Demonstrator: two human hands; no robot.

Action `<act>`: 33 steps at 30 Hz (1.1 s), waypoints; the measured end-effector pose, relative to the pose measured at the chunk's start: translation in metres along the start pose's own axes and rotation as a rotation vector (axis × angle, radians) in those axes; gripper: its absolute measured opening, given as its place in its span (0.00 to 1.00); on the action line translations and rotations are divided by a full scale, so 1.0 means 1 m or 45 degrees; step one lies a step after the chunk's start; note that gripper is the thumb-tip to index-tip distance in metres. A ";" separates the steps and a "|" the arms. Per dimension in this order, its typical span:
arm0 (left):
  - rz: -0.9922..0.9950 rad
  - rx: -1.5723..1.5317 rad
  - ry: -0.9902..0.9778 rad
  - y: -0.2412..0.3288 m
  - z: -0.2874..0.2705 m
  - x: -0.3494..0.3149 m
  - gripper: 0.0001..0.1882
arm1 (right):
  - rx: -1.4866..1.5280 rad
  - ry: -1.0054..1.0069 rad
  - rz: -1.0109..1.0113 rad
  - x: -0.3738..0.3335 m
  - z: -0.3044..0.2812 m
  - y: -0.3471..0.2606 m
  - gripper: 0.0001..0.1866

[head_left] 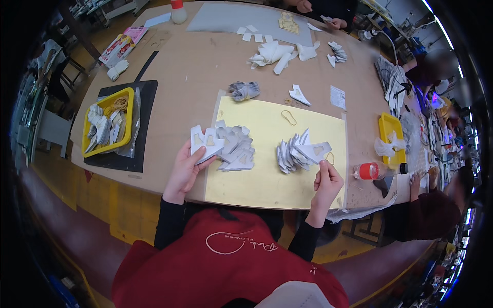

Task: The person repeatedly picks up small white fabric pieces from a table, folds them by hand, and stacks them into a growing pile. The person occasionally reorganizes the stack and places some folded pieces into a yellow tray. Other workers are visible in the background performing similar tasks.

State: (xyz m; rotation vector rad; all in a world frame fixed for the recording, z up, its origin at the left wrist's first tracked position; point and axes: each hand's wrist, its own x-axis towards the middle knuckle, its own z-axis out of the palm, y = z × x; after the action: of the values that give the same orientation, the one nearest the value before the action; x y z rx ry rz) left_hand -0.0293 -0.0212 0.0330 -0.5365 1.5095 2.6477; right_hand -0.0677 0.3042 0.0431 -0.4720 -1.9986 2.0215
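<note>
My left hand (189, 167) is closed on a few white cut-out pieces (208, 139), thumb on top, with notched edges and small openings. Beside it a loose heap of similar grey-white pieces (238, 149) lies on the yellow sheet (267, 190). My right hand (327, 180) pinches the lower edge of one white cut-out piece (314, 151) between thumb and fingers. That piece rests against a fanned pile of pieces (290, 155). One rubber band (288, 118) lies above this pile, and another (330, 158) is partly behind my right hand's piece.
A rolled bundle (244, 91) and a single white piece (299, 95) lie beyond the sheet. Yellow trays (131, 110) (392, 123) stand left and right. A clear bottle (377, 170) lies at right. Across the table are white scraps (272, 53) and another person's hands (336, 23).
</note>
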 end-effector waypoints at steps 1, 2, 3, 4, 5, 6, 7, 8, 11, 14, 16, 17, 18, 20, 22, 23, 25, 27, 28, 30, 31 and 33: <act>-0.014 0.025 -0.018 0.000 0.000 0.000 0.26 | -0.012 0.001 0.007 -0.001 -0.001 0.002 0.11; -0.028 0.049 -0.035 -0.001 0.000 0.002 0.25 | -0.003 -0.006 0.017 -0.001 -0.001 0.004 0.10; -0.041 0.073 -0.052 -0.001 0.001 0.003 0.25 | 0.006 -0.014 0.026 -0.001 -0.001 0.005 0.10; -0.056 0.081 -0.056 -0.002 0.002 0.003 0.25 | 0.013 -0.025 0.030 -0.001 -0.001 0.005 0.10; -0.070 0.089 -0.060 -0.003 0.004 0.002 0.24 | 0.017 -0.029 0.038 -0.002 0.000 0.006 0.10; -0.083 0.096 -0.063 -0.004 0.005 0.002 0.24 | 0.022 -0.035 0.045 -0.003 0.001 0.007 0.10; -0.079 0.094 -0.086 -0.005 0.007 0.001 0.23 | 0.028 -0.045 0.051 -0.004 0.003 0.008 0.10; -0.075 0.091 -0.109 -0.004 0.010 0.000 0.23 | 0.019 -0.038 0.050 -0.005 0.004 0.008 0.10; -0.090 0.044 -0.136 -0.003 0.016 -0.002 0.22 | 0.010 -0.035 0.051 -0.008 0.007 0.008 0.10; -0.102 0.040 -0.114 -0.003 0.016 -0.003 0.22 | 0.021 -0.058 0.046 -0.008 0.007 0.008 0.10; -0.105 0.035 -0.094 -0.004 0.013 -0.003 0.22 | 0.014 -0.094 0.042 -0.011 0.010 0.004 0.10; -0.104 0.022 -0.087 -0.005 0.011 -0.001 0.22 | 0.020 -0.104 0.044 -0.013 0.011 0.005 0.10; -0.105 0.009 -0.080 -0.006 0.008 -0.002 0.22 | 0.026 -0.113 0.047 -0.015 0.012 0.005 0.10; -0.083 0.004 -0.052 -0.004 0.007 -0.002 0.22 | 0.031 -0.123 0.047 -0.016 0.014 0.005 0.10; -0.063 0.012 -0.030 -0.003 0.005 -0.003 0.22 | 0.030 -0.137 0.056 -0.017 0.017 0.006 0.09; -0.054 0.022 -0.022 -0.002 0.003 -0.003 0.23 | 0.028 -0.162 0.074 -0.019 0.018 0.007 0.09; -0.045 0.028 -0.011 -0.001 -0.001 -0.002 0.23 | 0.023 -0.217 0.112 -0.024 0.024 0.009 0.09; -0.043 0.021 -0.003 -0.002 -0.003 -0.001 0.23 | 0.025 -0.324 0.145 -0.031 0.031 0.014 0.09; -0.055 0.019 -0.019 -0.002 -0.003 -0.001 0.23 | 0.030 -0.375 0.160 -0.036 0.036 0.016 0.08; -0.078 0.014 -0.048 -0.002 0.002 0.000 0.23 | -0.017 -0.505 0.207 -0.047 0.050 0.018 0.09; -0.087 0.007 -0.063 -0.002 0.005 0.000 0.23 | -0.039 -0.570 0.232 -0.050 0.056 0.020 0.09; -0.105 -0.005 -0.096 -0.001 0.009 -0.002 0.22 | -0.071 -0.644 0.256 -0.053 0.064 0.027 0.10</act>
State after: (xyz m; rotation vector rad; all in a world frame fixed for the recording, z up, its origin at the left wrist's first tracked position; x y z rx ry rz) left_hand -0.0302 -0.0123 0.0367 -0.4818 1.4303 2.5785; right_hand -0.0442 0.2241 0.0185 -0.1861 -2.3775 2.3998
